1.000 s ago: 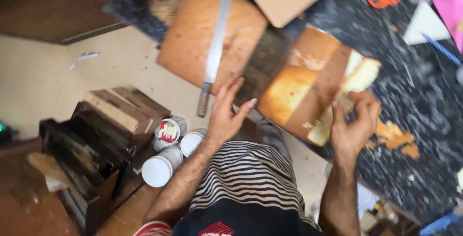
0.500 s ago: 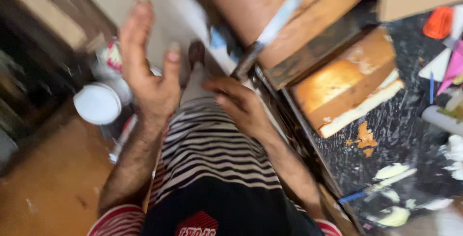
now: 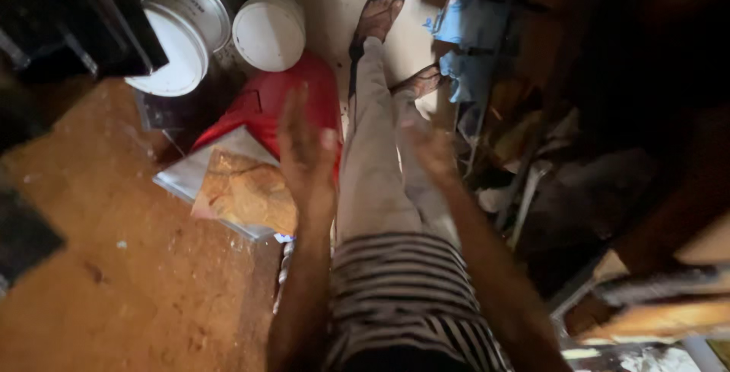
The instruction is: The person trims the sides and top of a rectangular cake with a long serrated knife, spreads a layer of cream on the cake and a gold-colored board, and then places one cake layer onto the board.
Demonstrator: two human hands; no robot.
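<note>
The left hand (image 3: 304,147) is open, fingers spread and pointing away from the body, holding nothing. It hangs in the air above the edge of a red stool (image 3: 285,102), which serves as the landmark here. The right hand (image 3: 430,151) is blurred with motion; it looks loosely open and empty, lifted over the light trouser leg (image 3: 372,151) just to the right of the stool.

What has changed is the whole view. A second ago both hands were up at the dark stone worktop, the left beside the saw on the wooden board, the right on a pale block of wood. Half a second ago they were already lifting off. Now the head is turned down to the floor, and the boards and saw are out of sight. The work at the bench is let go for the moment, with nothing carried away from it.

Leaning against the near side of the stool is a flat brownish sheet (image 3: 243,189) on a pale backing. Beyond the stool stand two white buckets (image 3: 228,33) with lids. To the right of the stool a sandalled foot (image 3: 378,11) rests on the pale floor, and further right a blue cloth (image 3: 464,41) hangs among dark clutter.
</note>
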